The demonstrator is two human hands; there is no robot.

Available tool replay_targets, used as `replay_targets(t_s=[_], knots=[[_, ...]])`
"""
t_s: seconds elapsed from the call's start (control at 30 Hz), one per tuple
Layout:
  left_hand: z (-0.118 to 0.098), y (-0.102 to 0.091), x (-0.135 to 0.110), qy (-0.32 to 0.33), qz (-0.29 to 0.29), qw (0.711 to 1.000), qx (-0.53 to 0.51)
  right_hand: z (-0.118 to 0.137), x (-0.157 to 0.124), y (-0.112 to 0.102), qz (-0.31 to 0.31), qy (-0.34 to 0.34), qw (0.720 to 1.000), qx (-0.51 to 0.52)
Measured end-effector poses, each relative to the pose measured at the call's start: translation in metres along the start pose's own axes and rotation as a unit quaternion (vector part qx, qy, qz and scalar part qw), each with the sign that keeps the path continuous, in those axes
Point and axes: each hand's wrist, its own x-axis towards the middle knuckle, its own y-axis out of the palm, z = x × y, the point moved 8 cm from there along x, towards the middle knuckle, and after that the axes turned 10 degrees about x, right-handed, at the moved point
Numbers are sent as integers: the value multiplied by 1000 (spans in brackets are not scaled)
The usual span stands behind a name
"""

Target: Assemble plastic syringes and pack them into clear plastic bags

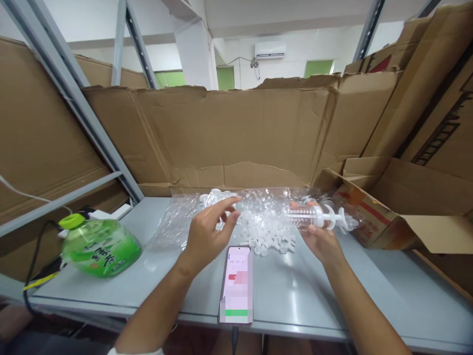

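Green bottle (101, 249) left of the left hand (212, 229), whose thumb and forefinger stand slightly apart. Phone (236, 283) nearer the body than either hand, then small white plastic pieces (268, 239) heaped between the two. Right hand (320, 242), well apart from the left, wrapped around a clear syringe (314, 217), an open cardboard box (373, 217) to its right.

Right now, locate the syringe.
In the head view, the syringe is right of centre, in the right hand, between the small white parts and the open cardboard box.
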Motion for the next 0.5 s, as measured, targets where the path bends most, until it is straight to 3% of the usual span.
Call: replay_targets(t_s=[0.03,0.1,0.2,0.3,0.37,0.5], knots=[[-13,-3,6,44,1,999,21,-4,-2,4,20,22,1000,-4],[-32,6,18,100,56,993,28,-14,-7,13,65,69,995,-18],[-40,38,33,108,169,978,-49,-25,-14,24,109,115,987,-38],[-38,77,37,91,282,949,-105,-29,-16,27,112,135,983,-63],[-35,92,40,77,302,943,-118,-28,-16,28,108,137,981,-81],[-31,99,47,56,288,944,-149,-24,-12,28,60,120,986,-95]])
